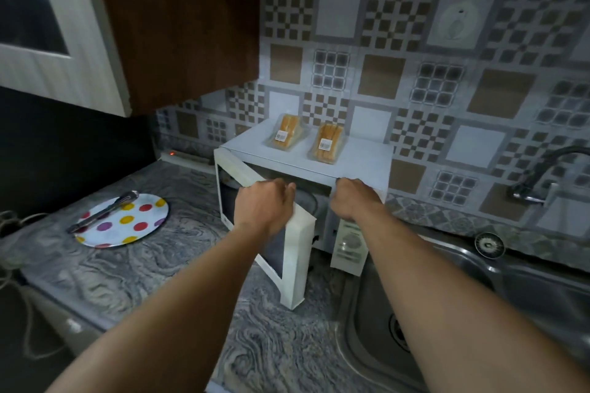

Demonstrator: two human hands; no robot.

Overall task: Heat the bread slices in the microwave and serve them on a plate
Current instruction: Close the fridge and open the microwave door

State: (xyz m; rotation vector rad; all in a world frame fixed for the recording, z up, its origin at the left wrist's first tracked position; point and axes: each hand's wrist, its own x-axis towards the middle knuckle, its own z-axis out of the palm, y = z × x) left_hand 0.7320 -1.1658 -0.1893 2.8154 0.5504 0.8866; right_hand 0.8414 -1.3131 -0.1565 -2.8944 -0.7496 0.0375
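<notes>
The left hand (265,206) is gripping the top edge of the door (289,265), with its fingers curling over it. The right hand (352,198) is holding the top front edge of the microwave (357,153), just above the control panel, fingers curling over the rim. The door is standing partly open, hinged on the left and jutting out over the bench (143,274), so it is standing between the oven's opening and the plate (116,231).

The left bread pack (285,132) and the right bread pack (329,142) are lying side by side on the microwave's top. They are just beyond both hands, near each other but not touching. The spotted plate is sitting on the bench to the left, well apart from the left hand, with tongs (102,214) resting across its far edge.

The sink (463,281) is lying just beside the microwave on the right, under the right forearm, and its tap (539,169) is standing near the tiled wall. A cupboard (178,25) is hanging above the bench's left end. Bare bench is showing between plate and door, and in front of the door's free edge.
</notes>
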